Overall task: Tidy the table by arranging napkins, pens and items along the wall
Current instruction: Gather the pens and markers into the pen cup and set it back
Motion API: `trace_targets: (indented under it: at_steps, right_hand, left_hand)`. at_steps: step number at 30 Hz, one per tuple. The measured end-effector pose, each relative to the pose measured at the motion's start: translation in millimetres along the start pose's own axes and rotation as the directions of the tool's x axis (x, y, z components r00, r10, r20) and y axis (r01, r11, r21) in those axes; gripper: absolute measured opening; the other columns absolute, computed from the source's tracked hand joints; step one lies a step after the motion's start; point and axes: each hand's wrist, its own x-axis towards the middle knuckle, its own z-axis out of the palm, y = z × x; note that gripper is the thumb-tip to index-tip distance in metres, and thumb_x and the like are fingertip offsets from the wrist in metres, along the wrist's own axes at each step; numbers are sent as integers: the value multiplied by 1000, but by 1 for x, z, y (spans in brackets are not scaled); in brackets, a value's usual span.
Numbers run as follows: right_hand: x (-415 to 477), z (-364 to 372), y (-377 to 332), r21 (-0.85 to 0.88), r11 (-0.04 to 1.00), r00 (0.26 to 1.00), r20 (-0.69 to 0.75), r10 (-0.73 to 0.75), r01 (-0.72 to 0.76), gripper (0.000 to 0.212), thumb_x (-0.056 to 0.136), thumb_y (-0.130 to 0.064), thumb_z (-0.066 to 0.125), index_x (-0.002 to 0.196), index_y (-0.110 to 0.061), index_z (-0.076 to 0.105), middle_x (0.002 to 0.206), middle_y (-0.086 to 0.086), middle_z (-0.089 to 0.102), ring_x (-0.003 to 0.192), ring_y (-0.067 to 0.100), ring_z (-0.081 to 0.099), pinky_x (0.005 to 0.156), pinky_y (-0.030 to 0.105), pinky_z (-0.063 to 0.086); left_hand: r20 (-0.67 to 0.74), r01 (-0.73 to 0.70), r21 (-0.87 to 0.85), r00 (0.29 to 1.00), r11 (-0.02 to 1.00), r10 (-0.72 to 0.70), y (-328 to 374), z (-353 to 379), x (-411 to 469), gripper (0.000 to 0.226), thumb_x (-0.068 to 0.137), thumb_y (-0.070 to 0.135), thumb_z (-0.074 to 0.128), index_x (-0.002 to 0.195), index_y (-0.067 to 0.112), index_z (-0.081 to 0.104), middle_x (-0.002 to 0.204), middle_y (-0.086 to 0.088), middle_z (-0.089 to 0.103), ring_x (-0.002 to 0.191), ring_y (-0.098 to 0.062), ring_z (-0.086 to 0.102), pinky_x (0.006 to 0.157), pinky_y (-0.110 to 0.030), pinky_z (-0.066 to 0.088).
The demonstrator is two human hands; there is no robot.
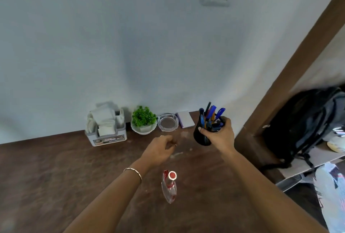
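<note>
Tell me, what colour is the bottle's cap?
Red, ringed by a pale rim. The head view shows the cap on the bottle from above.

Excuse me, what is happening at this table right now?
A person is tidying a brown table. The right hand grips a black pen cup near the wall. The left hand hovers loosely curled. A napkin holder, potted plant, glass ashtray and notepad line the wall; a red-capped bottle stands apart.
</note>
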Motion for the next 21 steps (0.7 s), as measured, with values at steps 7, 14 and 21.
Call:
trace_targets:
  at_steps: [7,14,21]
  right_hand:
    - [72,16,40,68,993,996,17,91,-92,88,63,-32,89,134,-16,41,128,2,59,115,23,58,91,29,45]
    - [128,45,58,130,987,993,74,87,-96,89,61,-32,90,134,-20,41,126,-1,60,112,19,58,97,31,47]
    - [151,65,69,124,990,994,89,60,-71,89,61,-33,90,134,-21,40,125,-1,60,111,18,59,95,32,49]
  left_hand:
    - [98,95,72,990,993,-102,-30,16,37,26,84,28,60,106,16,68,107,1,72,101,-12,67,88,-33,53]
    - [111,56,194,991,979,-78,-60,30,56,24,86,20,63,109,19,69,115,2,62,107,-12,59,91,-20,45]
    - [76,68,208,993,976,-86,-74,39,64,21,84,21,64,104,23,71,111,2,60,104,-12,57,94,-28,46]
